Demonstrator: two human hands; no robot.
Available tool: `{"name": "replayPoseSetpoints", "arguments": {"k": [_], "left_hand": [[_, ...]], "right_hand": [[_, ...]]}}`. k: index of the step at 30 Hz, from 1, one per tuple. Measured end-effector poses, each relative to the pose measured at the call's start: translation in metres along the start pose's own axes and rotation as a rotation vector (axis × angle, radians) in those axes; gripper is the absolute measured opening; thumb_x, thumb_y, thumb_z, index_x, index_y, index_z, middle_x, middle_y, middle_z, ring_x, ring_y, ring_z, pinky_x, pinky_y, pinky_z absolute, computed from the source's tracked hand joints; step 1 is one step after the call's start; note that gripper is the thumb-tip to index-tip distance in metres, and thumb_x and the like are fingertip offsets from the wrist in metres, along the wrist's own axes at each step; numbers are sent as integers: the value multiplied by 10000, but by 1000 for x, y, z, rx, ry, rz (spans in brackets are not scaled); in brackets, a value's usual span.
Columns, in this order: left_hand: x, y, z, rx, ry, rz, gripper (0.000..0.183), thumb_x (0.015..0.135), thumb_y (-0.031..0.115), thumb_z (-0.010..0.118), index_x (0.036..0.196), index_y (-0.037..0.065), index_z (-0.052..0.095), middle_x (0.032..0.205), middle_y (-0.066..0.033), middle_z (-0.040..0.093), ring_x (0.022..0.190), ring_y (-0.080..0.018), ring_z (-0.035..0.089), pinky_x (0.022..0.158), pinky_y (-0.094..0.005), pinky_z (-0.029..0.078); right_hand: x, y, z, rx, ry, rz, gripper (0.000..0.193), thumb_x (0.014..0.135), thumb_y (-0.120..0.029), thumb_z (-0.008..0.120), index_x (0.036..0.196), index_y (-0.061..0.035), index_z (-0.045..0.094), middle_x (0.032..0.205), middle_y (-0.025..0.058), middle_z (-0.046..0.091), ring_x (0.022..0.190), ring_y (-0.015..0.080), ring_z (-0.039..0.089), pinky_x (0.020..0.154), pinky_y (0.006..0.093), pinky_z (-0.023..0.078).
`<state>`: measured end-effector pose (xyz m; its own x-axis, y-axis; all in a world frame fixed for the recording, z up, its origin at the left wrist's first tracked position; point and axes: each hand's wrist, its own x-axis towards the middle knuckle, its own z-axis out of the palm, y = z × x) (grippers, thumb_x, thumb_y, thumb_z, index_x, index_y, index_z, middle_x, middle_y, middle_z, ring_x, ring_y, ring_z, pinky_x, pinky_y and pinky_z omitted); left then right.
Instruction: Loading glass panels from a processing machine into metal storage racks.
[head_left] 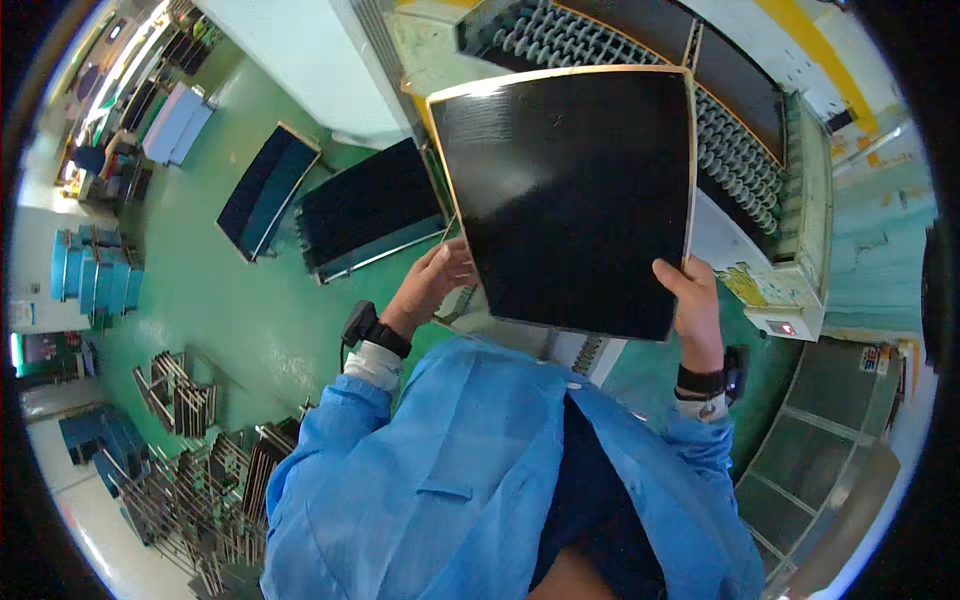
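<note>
In front of me is a large, flat, rectangular panel (575,200), glossy black with a thin copper-coloured edge, tilted with its face toward me. My right hand (692,305) grips its right edge near the lower corner, thumb on the black face and fingers behind. At the left edge is my left hand (435,280), its fingers curled against the rim and partly hidden by the panel. Both wrists wear dark bands, and blue sleeves cover my arms.
Beyond the panel stands a roller conveyor (740,160) carrying dark panels (740,75). A rack of dark panels (370,210) and a tilted panel stand (268,190) are on the green floor to the left. Metal racks (215,480) crowd the lower left. A machine with grey windows (820,440) is at right.
</note>
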<state>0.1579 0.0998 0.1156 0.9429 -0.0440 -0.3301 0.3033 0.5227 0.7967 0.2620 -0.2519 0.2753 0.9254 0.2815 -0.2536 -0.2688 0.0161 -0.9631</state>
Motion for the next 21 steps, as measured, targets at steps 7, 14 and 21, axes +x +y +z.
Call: {"name": "replayPoseSetpoints", "arguments": {"k": [7,14,21], "left_hand": [[25,27,25,-215,-62,-169,277,993,203,546,1218,43,570,1171,-62,640,1059,-197,624,912,-398,510],[65,60,46,-352,-96,-36,230,997,179,526,1200,75,553,1105,-81,660,963,-232,661,847,-406,544],[81,78,66,-323,30,90,192,990,171,532,1154,76,568,1009,-71,672,901,-220,650,792,-385,537]], "right_hand": [[75,49,-26,416,160,104,229,876,-127,683,1059,10,661,982,73,692,896,200,661,830,316,508],[121,33,-26,509,62,208,287,887,-174,690,1098,16,646,1023,74,693,910,199,666,824,322,531],[91,71,-126,-689,199,-325,330,904,-213,683,1151,-1,633,1073,71,686,974,201,655,842,313,525]]}}
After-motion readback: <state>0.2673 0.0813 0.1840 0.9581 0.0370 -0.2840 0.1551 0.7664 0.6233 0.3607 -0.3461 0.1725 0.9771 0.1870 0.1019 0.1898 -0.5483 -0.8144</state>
